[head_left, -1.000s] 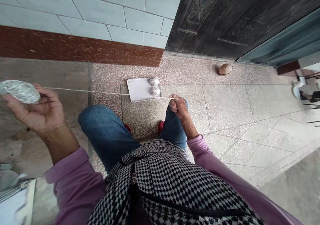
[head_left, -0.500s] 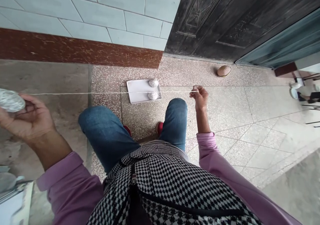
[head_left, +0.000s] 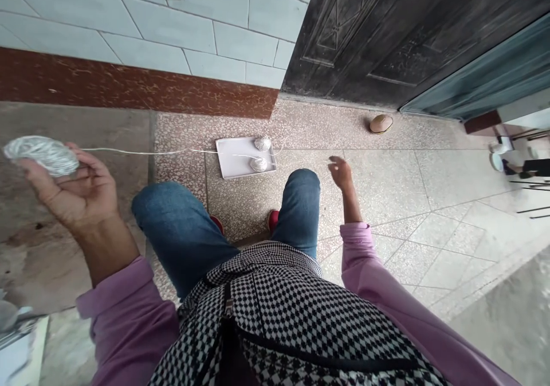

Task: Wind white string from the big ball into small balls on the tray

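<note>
My left hand (head_left: 73,188) is raised at the far left, fingers curled round a ball of white thread (head_left: 40,155). A thin white strand (head_left: 163,152) runs slack from that ball across to a white tray (head_left: 238,162) on the floor, where two more thread balls (head_left: 260,154) lie at its right side. My right hand (head_left: 339,172) hovers past my right knee, fingers loosely apart, with nothing visible in them. I sit with both knees in blue jeans toward the tray.
A tiled wall with a red-brown skirting stands behind the tray. A dark door fills the upper right, with a small brown rounded object (head_left: 381,123) on the floor before it. White items lie at the far right edge (head_left: 501,151).
My right hand has let go of the strand, which was taut between both hands and now hangs slack toward the tray. My left hand with the ball has moved slightly rightward and up.
</note>
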A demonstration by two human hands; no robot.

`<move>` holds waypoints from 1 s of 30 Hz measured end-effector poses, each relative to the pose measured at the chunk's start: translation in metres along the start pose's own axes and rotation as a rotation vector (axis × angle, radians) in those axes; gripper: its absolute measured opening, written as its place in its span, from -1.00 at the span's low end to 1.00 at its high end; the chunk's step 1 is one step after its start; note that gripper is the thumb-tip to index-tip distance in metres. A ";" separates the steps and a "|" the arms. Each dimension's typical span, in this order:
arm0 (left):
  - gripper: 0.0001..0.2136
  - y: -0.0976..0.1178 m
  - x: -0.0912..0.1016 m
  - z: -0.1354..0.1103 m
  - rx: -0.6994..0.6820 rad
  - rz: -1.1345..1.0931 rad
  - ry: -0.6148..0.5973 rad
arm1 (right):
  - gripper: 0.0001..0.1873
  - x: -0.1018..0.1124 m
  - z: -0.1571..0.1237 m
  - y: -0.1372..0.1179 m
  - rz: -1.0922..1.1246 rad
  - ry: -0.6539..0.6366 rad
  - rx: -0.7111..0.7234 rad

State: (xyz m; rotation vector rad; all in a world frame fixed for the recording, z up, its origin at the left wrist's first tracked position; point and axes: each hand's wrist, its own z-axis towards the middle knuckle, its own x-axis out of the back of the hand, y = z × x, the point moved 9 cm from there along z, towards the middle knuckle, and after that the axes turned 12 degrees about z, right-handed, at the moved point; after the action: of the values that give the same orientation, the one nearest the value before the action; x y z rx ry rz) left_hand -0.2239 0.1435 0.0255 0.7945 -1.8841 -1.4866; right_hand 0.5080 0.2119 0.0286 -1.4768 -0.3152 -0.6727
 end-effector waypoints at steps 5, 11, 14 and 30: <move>-0.29 -0.022 -0.082 -0.012 -0.094 -0.376 -0.272 | -0.55 -0.061 -0.028 -0.011 -0.003 -0.154 -0.060; -0.23 -0.043 -0.163 -0.084 -0.041 -0.399 -0.584 | -0.52 -0.199 -0.043 -0.110 0.310 -0.412 0.177; -0.30 -0.055 -0.178 -0.115 0.025 -0.336 -0.717 | -0.50 -0.260 -0.059 -0.146 0.431 -0.533 0.172; -0.26 -0.086 -0.184 -0.136 0.030 0.101 -0.732 | -0.50 -0.236 -0.146 -0.177 0.469 -0.764 0.044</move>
State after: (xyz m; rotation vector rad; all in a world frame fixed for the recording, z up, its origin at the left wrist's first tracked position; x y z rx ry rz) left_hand 0.0050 0.1846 -0.0497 0.1473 -2.4147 -1.8407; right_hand 0.1892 0.1292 0.0197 -1.6418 -0.5335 0.2960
